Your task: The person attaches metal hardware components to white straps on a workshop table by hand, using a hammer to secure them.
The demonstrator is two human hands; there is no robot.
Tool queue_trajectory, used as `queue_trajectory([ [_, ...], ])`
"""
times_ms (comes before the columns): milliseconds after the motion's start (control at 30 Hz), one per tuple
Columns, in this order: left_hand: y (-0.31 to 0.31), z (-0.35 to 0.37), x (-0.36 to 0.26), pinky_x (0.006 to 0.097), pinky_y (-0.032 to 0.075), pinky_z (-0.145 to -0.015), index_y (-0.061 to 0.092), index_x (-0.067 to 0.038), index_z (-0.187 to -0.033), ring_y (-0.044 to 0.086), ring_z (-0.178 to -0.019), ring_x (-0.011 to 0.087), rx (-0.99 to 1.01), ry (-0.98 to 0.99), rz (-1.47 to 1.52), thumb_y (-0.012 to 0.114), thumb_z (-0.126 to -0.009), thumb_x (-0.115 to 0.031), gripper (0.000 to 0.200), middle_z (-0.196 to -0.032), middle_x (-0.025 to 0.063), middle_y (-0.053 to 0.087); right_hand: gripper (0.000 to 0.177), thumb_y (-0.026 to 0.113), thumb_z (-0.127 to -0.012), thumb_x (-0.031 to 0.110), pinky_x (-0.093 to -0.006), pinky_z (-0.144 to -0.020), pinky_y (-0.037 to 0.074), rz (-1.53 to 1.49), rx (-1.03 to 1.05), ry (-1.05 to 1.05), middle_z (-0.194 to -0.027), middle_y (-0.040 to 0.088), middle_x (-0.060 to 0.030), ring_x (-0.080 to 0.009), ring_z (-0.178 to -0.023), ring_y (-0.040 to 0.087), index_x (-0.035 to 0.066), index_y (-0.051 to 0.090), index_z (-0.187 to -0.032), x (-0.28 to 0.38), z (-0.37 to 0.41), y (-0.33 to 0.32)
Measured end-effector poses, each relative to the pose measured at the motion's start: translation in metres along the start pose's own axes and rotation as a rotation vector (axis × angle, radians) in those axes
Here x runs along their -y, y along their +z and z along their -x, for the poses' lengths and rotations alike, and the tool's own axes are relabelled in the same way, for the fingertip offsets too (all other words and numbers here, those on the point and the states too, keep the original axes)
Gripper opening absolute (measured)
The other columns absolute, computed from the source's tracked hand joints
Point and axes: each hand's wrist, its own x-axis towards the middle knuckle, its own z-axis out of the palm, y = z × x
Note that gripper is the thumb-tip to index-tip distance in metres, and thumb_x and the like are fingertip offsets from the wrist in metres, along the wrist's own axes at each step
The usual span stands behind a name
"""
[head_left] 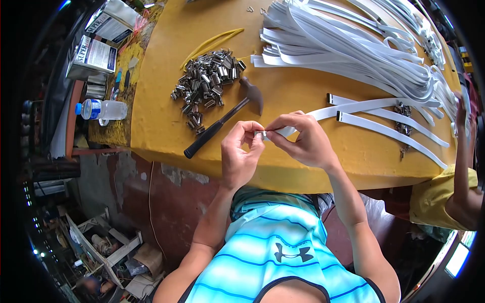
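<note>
My left hand point(241, 154) is closed in a pinch at the end of a white strap point(328, 112), on what looks like a small metal clip point(260, 134); the fingertips hide most of it. My right hand point(305, 139) pinches the same strap just beside that end, and the strap trails away to the right behind it. Left of my hands lies a claw hammer point(222, 121), its head pointing away from me. Beyond the hammer is a heap of shiny metal clips point(207, 81). Two white straps with dark metal ends, one of them the nearer strap point(389, 132), lie to the right.
A large bundle of white straps point(348, 55) covers the far right of the yellow table point(166, 121). Yellow strips point(212, 45) lie behind the clips. A water bottle point(103, 109) and tins point(93, 55) stand at left. Another person in a yellow shirt point(434, 202) is at the right edge.
</note>
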Motion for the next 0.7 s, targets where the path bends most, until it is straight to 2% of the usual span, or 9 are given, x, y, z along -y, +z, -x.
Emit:
queue_trajectory([
  [33,-0.001,0.001,-0.001,0.0208,0.048,-0.08,0.06,0.002,-0.107,0.058,-0.086,0.0055,0.034,-0.03,-0.002,0.058,-0.095,0.003,0.012,-0.096,0.0017,0.061,0.011,0.075,-0.084,0.009,-0.0318,-0.074,0.048,-0.015,0.012,0.041,-0.082,0.073,-0.0073,-0.0211,-0.076,0.068,0.005,0.074,-0.094,0.0,0.0,-0.001],
  [100,-0.002,0.001,0.001,0.0206,0.049,-0.08,0.06,0.002,-0.107,0.059,-0.086,0.0053,0.035,-0.036,0.02,0.059,-0.095,0.003,0.013,-0.096,0.0016,0.061,0.012,0.075,-0.084,0.01,-0.0313,-0.072,0.048,-0.03,0.024,0.084,-0.081,0.073,-0.0077,-0.0198,-0.074,0.067,0.004,0.075,-0.094,0.003,-0.001,-0.002],
  [167,-0.002,0.001,0.001,0.0205,0.049,-0.079,0.06,0.003,-0.107,0.059,-0.085,0.0051,0.036,-0.041,0.043,0.06,-0.095,0.002,0.013,-0.095,0.0015,0.062,0.018,0.072,-0.087,0.018,-0.033,-0.074,0.051,-0.113,0.062,0.231,-0.085,0.074,-0.0118,-0.0222,-0.081,0.071,0.001,0.074,-0.091,0.007,-0.003,-0.004],
  [200,-0.002,0.001,0.0,0.0204,0.049,-0.078,0.061,0.003,-0.107,0.059,-0.084,0.0051,0.032,-0.041,0.045,0.061,-0.094,0.002,0.013,-0.095,0.0016,0.063,0.018,0.072,-0.087,0.018,-0.033,-0.074,0.051,-0.113,0.064,0.231,-0.085,0.074,-0.0118,-0.0222,-0.081,0.071,0.001,0.074,-0.091,0.004,-0.002,-0.003],
  [267,-0.003,0.002,0.0,0.0204,0.05,-0.078,0.062,0.003,-0.107,0.06,-0.083,0.0051,0.028,-0.043,0.047,0.061,-0.094,0.001,0.013,-0.095,0.0016,0.063,0.024,0.072,-0.09,0.023,-0.031,-0.068,0.051,-0.218,0.07,0.245,-0.081,0.073,-0.0102,-0.0169,-0.076,0.068,-0.001,0.073,-0.092,-0.003,-0.001,-0.002],
  [467,0.0,0.004,-0.002,0.0199,0.05,-0.076,0.065,0.004,-0.106,0.061,-0.081,0.0052,0.016,-0.024,0.033,0.063,-0.094,0.003,0.013,-0.093,0.0021,0.065,0.031,0.072,-0.093,0.031,-0.0297,-0.068,0.049,-0.302,0.206,0.306,-0.079,0.071,-0.0054,-0.0099,-0.073,0.06,0.001,0.073,-0.091,-0.016,-0.01,-0.011],
  [567,0.002,0.005,-0.002,0.0195,0.05,-0.075,0.066,0.004,-0.105,0.061,-0.08,0.0051,0.01,0.01,0.044,0.063,-0.093,0.004,0.013,-0.093,0.0021,0.066,0.028,0.074,-0.093,0.028,-0.0268,-0.074,0.049,-0.404,0.32,0.379,-0.082,0.07,-0.0023,-0.0072,-0.08,0.061,0.0,0.074,-0.091,-0.023,-0.013,-0.017],
  [700,0.006,0.008,-0.002,0.0199,0.051,-0.072,0.067,0.004,-0.104,0.063,-0.078,0.0057,-0.023,-0.001,0.091,0.065,-0.092,0.002,0.012,-0.089,0.003,0.068,0.027,0.075,-0.092,0.028,-0.0269,-0.073,0.049,-0.419,0.349,0.407,-0.08,0.07,-0.002,-0.007,-0.079,0.061,0.001,0.074,-0.09,-0.018,-0.016,-0.02],
])
